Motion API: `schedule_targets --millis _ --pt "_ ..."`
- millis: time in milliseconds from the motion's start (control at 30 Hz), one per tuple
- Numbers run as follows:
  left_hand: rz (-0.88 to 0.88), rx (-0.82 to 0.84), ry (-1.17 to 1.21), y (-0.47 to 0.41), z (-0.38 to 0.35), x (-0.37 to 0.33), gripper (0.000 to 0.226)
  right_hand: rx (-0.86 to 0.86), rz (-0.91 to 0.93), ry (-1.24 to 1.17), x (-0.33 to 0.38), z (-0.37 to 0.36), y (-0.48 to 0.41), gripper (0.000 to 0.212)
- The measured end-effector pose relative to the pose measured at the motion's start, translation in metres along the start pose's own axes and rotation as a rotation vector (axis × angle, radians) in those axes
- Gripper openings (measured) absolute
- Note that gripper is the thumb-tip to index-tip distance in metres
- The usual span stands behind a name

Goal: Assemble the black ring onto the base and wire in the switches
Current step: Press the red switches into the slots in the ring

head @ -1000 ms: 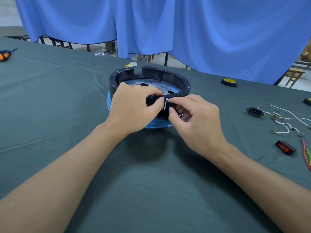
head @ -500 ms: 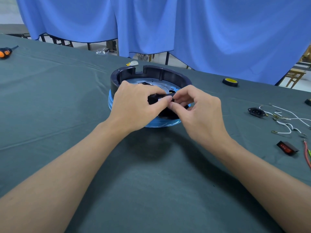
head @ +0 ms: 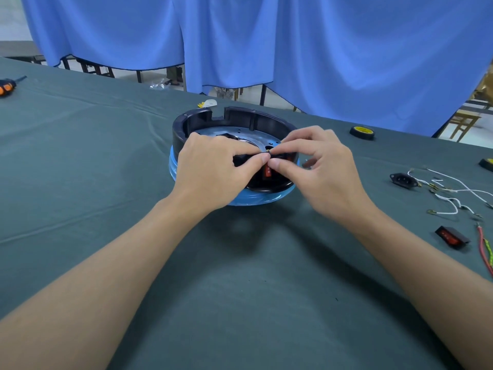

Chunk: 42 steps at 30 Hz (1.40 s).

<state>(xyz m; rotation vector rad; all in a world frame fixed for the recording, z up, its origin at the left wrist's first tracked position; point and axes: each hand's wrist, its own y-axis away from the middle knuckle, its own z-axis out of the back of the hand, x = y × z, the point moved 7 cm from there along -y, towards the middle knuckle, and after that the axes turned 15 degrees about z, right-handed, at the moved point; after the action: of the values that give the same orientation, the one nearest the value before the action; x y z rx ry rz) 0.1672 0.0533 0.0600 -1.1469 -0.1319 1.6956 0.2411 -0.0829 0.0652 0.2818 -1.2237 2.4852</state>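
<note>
While an orange-and-black screwdriver [head: 6,86] lies at the left edge of the table [head: 80,161], the work sits near the middle, closer to the far edge. A blue base [head: 174,169] lies flat on the green cloth. The black ring [head: 240,117] sits on it, open side up and axis upright, with a notch in its far wall facing the far edge.

The left hand [head: 210,172] reaches over the ring's near-left wall, thumb and forefinger pinching the near wall. Just under the two thumb tips, which lie side by side, a red switch [head: 267,172] is set in that wall. Its face is toward the person and its long side is upright; the pale marks on it are too small to read. The right hand [head: 324,173] pinches the same stretch of wall between thumb and forefinger, its other fingers loosely curled.

Further right, a yellow-cored tape roll [head: 362,132] lies flat toward the far edge. Near the right edge lie a black power socket [head: 404,180], white wires [head: 453,189] and a loose red switch [head: 452,237] whose long axis runs from far-left to near-right. Red and green-yellow wires [head: 484,252] lie there too.
</note>
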Motion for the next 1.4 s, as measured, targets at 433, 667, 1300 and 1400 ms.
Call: schedule_targets --millis 433,667,1300,1400 --pt "-0.052 0.093 -0.110 0.000 -0.002 0.001 0.043 0.292 0.086 -0.034 -0.007 -0.006 -0.020 0.022" --pt "-0.024 0.083 -0.147 -0.001 -0.005 0.004 0.037 0.290 0.093 -0.014 -0.009 -0.007 -0.019 0.018" --pt "0.082 0.161 -0.055 -0.001 -0.007 0.005 0.035 0.208 0.076 -0.010 -0.014 -0.009 -0.016 0.018" --pt "0.085 0.149 0.007 -0.002 -0.006 0.007 0.032 0.167 0.077 -0.007 -0.015 -0.008 -0.016 0.017"
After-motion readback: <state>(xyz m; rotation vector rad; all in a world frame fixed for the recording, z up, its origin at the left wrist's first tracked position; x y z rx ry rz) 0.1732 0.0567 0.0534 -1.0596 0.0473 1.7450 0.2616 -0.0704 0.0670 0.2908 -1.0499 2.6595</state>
